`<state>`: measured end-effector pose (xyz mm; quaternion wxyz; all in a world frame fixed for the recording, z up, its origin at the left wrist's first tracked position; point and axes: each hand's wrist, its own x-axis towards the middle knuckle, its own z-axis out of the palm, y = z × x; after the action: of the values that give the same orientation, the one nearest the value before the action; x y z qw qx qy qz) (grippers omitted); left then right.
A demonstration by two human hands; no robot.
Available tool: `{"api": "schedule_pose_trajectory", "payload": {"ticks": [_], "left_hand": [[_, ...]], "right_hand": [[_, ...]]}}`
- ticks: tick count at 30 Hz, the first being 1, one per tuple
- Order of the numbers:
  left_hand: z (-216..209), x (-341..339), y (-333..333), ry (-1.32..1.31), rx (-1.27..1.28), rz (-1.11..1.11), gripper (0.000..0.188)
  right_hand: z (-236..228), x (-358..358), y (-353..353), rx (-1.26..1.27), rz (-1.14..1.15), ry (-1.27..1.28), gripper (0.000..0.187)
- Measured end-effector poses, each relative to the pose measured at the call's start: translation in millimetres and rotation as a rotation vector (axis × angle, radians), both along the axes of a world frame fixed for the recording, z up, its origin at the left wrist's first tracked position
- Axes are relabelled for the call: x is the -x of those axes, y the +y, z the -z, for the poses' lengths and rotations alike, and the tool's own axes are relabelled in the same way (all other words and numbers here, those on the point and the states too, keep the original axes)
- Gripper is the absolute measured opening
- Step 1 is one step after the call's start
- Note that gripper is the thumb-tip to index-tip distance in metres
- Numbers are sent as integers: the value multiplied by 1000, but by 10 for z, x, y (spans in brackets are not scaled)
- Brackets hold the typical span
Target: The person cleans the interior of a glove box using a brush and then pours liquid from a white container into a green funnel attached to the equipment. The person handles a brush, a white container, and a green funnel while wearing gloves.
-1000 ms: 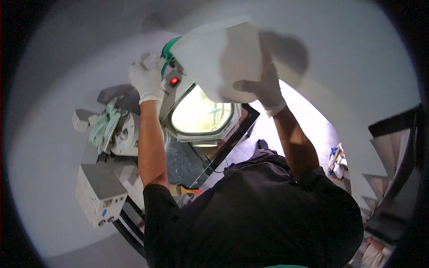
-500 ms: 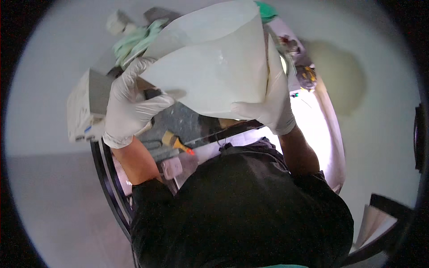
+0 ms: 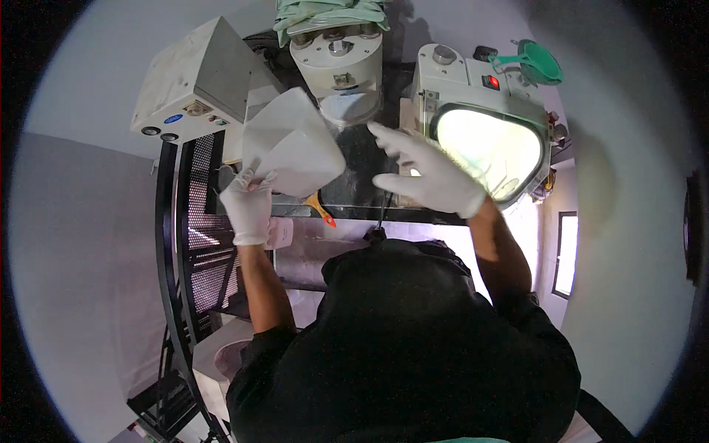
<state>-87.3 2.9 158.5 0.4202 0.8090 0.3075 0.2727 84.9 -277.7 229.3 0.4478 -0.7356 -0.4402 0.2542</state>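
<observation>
My left hand (image 3: 249,210), in a white glove, grips the near left edge of a hollow, translucent white plastic vessel (image 3: 306,159), its fingertips bent over the rim. The vessel is tilted above the left part of a dark worktop (image 3: 358,166). My right hand (image 3: 432,170), gloved too, is held over the worktop to the right with thumb and fingers apart, holding nothing. A gap separates it from the vessel. A brush (image 3: 320,209) with a yellow handle and red tip lies partly below the vessel at the worktop's front edge.
Behind the vessel stands a cream round-fronted machine (image 3: 332,66) topped with green cloth (image 3: 332,13). A machine with a bright lit window (image 3: 487,148) is at right, a green strainer (image 3: 540,65) on it. At left are a white control box (image 3: 196,85) and black perforated rack (image 3: 205,196).
My right hand has let go of the vessel and spread its fingers. My left hand has carried the vessel lower and left, away from my head. More of the machines now shows.
</observation>
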Motion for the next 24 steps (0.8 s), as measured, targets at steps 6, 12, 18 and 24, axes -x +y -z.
{"api": "schedule_pose_trajectory", "payload": {"ticks": [6,12,18,24], "left_hand": [[1576,-276,375,-153,236,-156,50],[2142,-738,197,-169,-217,-121,32],[1886,-803,2,12,-120,-183,42],[1946,-486,105,-201,-28,-96,72]], "right_hand": [[-465,-655,-961,221,-60,-338,26],[-885,-1444,-1675,270,738,-287,50],[-796,-2161,-1328,730,686,-887,98],[-529,-2643,-1303,640,636,-641,100]]}}
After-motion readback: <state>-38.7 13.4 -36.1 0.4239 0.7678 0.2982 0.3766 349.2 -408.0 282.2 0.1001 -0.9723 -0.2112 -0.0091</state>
